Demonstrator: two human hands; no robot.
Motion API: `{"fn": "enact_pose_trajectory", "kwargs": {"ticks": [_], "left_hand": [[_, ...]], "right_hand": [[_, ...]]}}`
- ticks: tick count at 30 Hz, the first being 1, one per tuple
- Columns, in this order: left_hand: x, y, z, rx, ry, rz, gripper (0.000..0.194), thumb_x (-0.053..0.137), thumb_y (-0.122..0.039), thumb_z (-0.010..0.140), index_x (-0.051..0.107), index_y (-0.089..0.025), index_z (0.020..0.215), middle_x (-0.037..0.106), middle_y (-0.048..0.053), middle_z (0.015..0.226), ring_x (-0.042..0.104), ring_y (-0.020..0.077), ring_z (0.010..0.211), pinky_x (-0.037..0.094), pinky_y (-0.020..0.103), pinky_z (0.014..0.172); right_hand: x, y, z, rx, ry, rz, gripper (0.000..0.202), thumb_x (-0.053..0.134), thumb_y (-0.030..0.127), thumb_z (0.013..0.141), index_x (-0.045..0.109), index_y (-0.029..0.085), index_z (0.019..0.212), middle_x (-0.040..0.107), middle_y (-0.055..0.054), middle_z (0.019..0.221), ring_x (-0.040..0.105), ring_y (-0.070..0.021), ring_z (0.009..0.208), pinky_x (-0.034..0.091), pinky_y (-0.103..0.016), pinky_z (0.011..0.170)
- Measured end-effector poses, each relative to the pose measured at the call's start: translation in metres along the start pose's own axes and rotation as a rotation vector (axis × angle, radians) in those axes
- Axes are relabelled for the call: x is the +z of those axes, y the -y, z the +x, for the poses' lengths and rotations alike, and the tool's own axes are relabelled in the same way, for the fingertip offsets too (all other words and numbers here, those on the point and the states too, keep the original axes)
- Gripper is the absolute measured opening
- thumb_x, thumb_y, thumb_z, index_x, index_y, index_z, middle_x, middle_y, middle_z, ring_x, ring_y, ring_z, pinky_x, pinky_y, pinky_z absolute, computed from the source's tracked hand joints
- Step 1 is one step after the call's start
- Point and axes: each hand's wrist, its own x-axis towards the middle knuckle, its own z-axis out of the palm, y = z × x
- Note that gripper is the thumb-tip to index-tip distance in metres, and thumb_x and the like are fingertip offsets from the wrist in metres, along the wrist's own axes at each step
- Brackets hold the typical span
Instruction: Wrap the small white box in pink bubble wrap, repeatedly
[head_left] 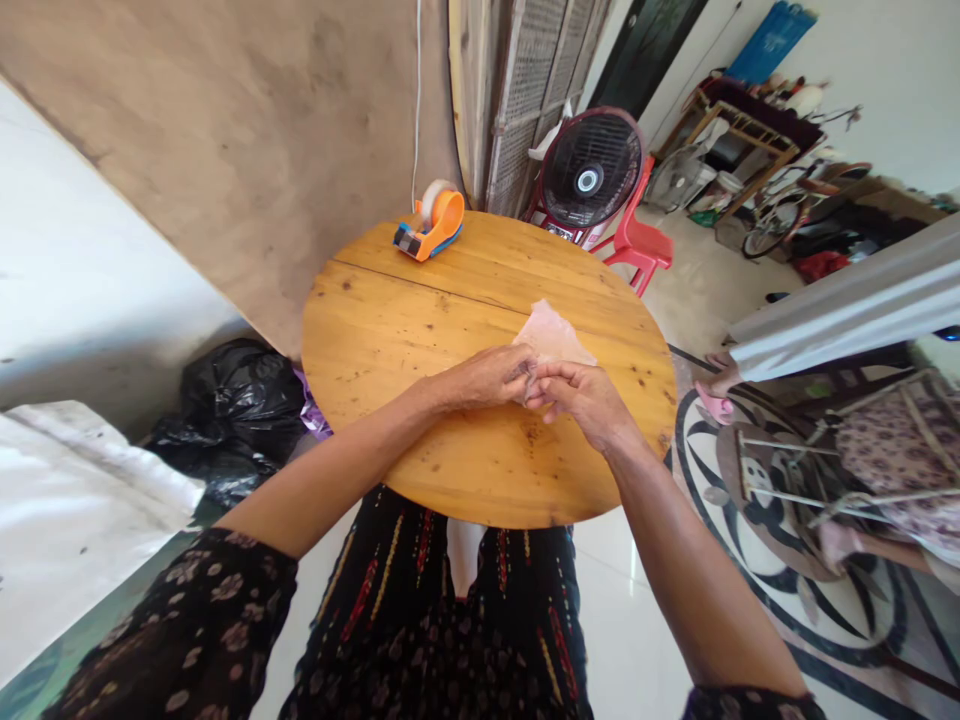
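Note:
A small pale pink sheet (553, 332), thin like paper or plastic, lies on the round wooden table (420, 330). My left hand (491, 375) and my right hand (585, 395) meet at its near edge, fingers pinched together on it. Both hands rest low over the tabletop, right of its middle. The part of the sheet under the fingers is hidden.
An orange tape dispenser (431, 225) sits at the table's far edge. Black bags (236, 400) lie on the floor to the left. A fan (591, 175) and a red plastic chair (637, 245) stand beyond the table. Cluttered furniture fills the right side.

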Motion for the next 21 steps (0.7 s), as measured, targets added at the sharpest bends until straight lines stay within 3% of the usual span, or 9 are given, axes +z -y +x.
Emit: {"fn": "enact_pose_trajectory", "kwargs": {"ticks": [4,9,14,21], "left_hand": [[0.002,0.004,-0.001,0.002,-0.005,0.016,0.029,0.046,-0.021,0.083,0.058,-0.017,0.109,0.069,0.006,0.105,0.064,0.0188,0.092,0.05,0.03,0.08],[0.006,0.012,-0.002,0.047,-0.03,-0.028,0.054,0.045,-0.019,0.084,0.043,-0.013,0.138,0.058,0.015,0.137,0.058,0.0249,0.122,0.047,0.038,0.101],[0.005,0.012,-0.002,0.064,-0.005,-0.077,0.055,0.043,-0.021,0.088,0.039,-0.011,0.141,0.054,0.019,0.142,0.054,0.0263,0.129,0.044,0.041,0.107],[-0.004,0.007,-0.006,0.051,0.048,-0.198,0.059,0.042,-0.027,0.089,0.037,-0.011,0.145,0.049,0.017,0.148,0.05,0.0271,0.134,0.04,0.041,0.112]], "right_hand": [[0.0,0.001,-0.002,-0.016,0.038,-0.063,0.022,0.066,0.029,0.07,0.07,0.016,0.087,0.069,-0.002,0.074,0.066,-0.0134,0.067,0.052,-0.022,0.053],[0.002,-0.001,0.005,-0.103,0.031,-0.25,0.023,0.063,0.033,0.075,0.072,0.015,0.087,0.068,-0.002,0.067,0.059,-0.0124,0.057,0.045,-0.023,0.05],[0.002,-0.007,0.013,-0.343,-0.078,-0.465,0.018,0.062,0.029,0.077,0.075,0.017,0.081,0.073,-0.004,0.075,0.063,-0.0156,0.067,0.048,-0.028,0.067],[0.01,-0.013,0.009,-0.372,-0.187,-0.611,0.02,0.058,0.027,0.082,0.076,0.019,0.085,0.075,-0.005,0.082,0.065,-0.0182,0.072,0.047,-0.03,0.07]]}}
